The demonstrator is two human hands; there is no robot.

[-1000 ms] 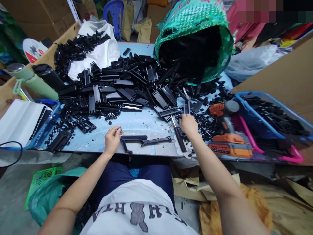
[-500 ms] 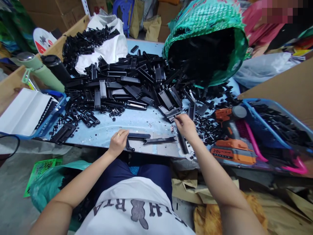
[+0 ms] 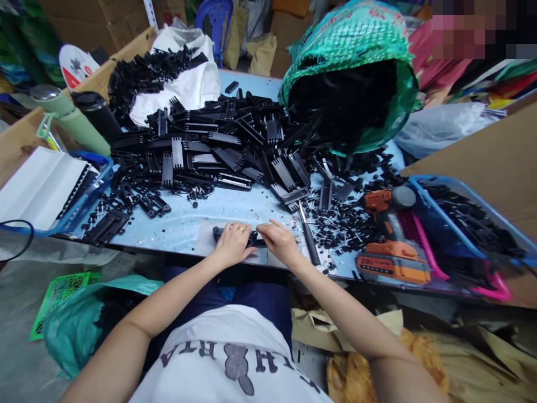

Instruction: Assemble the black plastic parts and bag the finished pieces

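Observation:
At the bench's near edge, my left hand (image 3: 233, 244) lies over a black plastic part (image 3: 217, 233), its fingers curled down on it and the thumb pointing right. Just beside it, my right hand (image 3: 279, 242) is closed, fingertips pinched at the right side of the black parts; whatever they hold is hidden. More black plastic (image 3: 254, 239) shows between the two hands. A black-handled tool with a thin metal shaft (image 3: 310, 242) lies to the right of my right hand.
Black plastic pieces (image 3: 226, 148) are heaped behind my hands, beside an open green woven sack (image 3: 348, 42). Screws and small black bits (image 3: 342, 224) lie to the right, near an orange cordless drill (image 3: 392, 260). Blue baskets (image 3: 470, 212) flank the bench, with bottles (image 3: 81, 126) at left.
My right hand has moved left from beside the tool to the black parts. My left hand has shifted right and now covers them. The tool's metal end is uncovered.

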